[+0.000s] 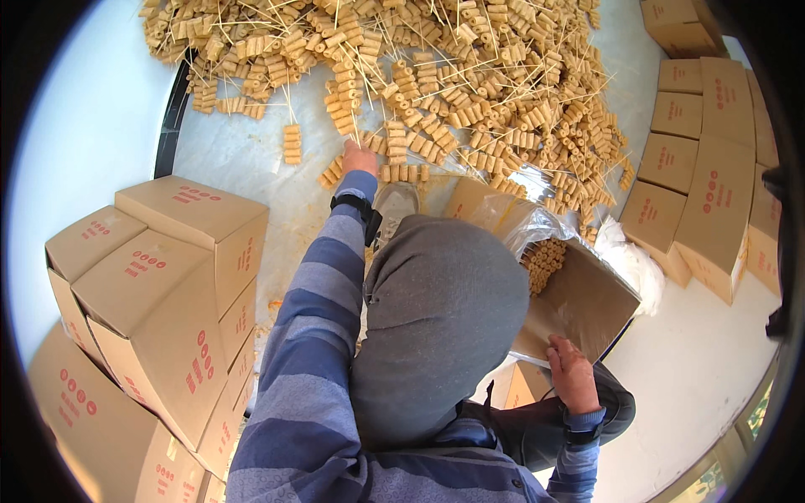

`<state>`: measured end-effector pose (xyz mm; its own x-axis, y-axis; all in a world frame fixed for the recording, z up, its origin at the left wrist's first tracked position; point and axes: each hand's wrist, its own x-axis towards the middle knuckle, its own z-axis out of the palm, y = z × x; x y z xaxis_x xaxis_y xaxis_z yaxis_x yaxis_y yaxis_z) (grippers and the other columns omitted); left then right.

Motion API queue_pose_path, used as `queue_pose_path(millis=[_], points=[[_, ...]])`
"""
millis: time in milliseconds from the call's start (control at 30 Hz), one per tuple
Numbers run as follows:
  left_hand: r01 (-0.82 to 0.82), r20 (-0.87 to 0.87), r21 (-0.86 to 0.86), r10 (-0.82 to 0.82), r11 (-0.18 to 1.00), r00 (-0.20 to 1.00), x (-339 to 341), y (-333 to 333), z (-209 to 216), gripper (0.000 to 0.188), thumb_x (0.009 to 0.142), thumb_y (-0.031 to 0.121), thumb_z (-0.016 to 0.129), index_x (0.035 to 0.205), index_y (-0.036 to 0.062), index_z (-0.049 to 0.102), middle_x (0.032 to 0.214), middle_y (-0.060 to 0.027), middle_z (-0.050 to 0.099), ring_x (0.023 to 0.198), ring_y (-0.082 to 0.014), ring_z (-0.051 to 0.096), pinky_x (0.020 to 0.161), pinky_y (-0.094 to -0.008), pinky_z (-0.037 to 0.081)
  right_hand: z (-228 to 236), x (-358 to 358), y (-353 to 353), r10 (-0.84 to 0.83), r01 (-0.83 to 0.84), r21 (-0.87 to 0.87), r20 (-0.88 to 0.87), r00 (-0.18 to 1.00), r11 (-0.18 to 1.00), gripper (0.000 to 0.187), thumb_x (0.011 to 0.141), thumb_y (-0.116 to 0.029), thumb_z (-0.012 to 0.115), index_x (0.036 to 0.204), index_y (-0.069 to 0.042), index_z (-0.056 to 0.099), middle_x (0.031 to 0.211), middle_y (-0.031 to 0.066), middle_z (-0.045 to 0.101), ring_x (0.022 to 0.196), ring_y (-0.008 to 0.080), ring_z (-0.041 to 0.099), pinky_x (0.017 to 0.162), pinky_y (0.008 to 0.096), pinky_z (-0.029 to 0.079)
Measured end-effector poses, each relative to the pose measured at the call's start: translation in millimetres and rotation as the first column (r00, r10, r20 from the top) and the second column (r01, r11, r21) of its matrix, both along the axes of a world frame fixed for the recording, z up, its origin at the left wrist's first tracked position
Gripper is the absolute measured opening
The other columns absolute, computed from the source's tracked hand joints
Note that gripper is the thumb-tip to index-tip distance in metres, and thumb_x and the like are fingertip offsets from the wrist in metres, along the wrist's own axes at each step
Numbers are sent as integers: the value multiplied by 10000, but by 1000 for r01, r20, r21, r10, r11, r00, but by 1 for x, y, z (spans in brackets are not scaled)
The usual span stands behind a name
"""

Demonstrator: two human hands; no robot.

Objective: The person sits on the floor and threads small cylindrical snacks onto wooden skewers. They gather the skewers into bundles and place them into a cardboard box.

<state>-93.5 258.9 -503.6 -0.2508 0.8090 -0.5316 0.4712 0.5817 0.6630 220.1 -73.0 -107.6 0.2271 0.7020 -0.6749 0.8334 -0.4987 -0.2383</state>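
My left hand [359, 158] reaches forward to the near edge of a big heap of skewers [503, 75], tan hollow rolls threaded on thin wooden sticks. Its fingers are closed round the stick of a skewer [342, 105] whose rolls point away from me. A few loose skewers lie beside it on the floor. By my right knee an open cardboard box [587, 302] tilts on its side, lined with clear plastic. Skewers [545, 264] are packed at its far end, their hollow ends showing. My right hand [573, 373] grips the box's near rim, fingers curled.
Closed cardboard boxes [168, 268] are stacked at my left. More boxes [696, 168] stand along the right. A crumpled white plastic bag [629, 264] lies behind the open box. My bent left knee [444, 310] rises between my arms, with a shoe [396, 201] near the heap.
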Motion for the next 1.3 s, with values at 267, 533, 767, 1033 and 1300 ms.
queue_pose_path(millis=[267,533,767,1033,1300], points=[[164,-243,43,-149,986,959,-20,-21,46,280,990,251,485,1075,-11,531,1018,-330,660,1002,-506,621,867,-557,482,-2,1,1,-9,10,32,-32,999,999,248,960,-138,602,1180,-24,620,1061,204,688,977,392,660,831,449,530],[34,69,259,-54,965,996,-53,-46,165,339,1067,318,451,1153,4,545,1084,-221,697,1005,-346,670,879,-435,524,18,1,11,-87,96,164,-57,995,982,237,980,-122,579,1196,-33,624,1061,187,690,986,354,669,834,400,533],[75,485,515,-362,854,796,-33,-63,374,311,1093,249,415,1206,-12,542,1175,-169,679,1026,-217,672,913,-356,552,89,-38,73,-414,719,298,-655,632,627,323,1068,-224,501,1284,-10,610,1195,92,662,1101,193,639,938,326,518],[319,791,414,-511,852,337,8,-156,514,296,1092,195,414,1211,-41,546,1180,-146,638,1112,-219,633,952,-366,542,128,-109,100,-99,516,-29,-989,110,856,558,1086,-377,426,1450,45,439,1472,142,480,1355,232,463,1143,411,363],[479,813,349,-515,805,271,32,-230,520,366,1093,196,416,1368,-39,468,1240,-143,606,1091,-221,638,969,-367,521,128,-114,40,-194,584,-267,-963,-186,767,351,1053,-264,551,1339,-61,554,1233,25,623,1141,118,581,983,329,469]])
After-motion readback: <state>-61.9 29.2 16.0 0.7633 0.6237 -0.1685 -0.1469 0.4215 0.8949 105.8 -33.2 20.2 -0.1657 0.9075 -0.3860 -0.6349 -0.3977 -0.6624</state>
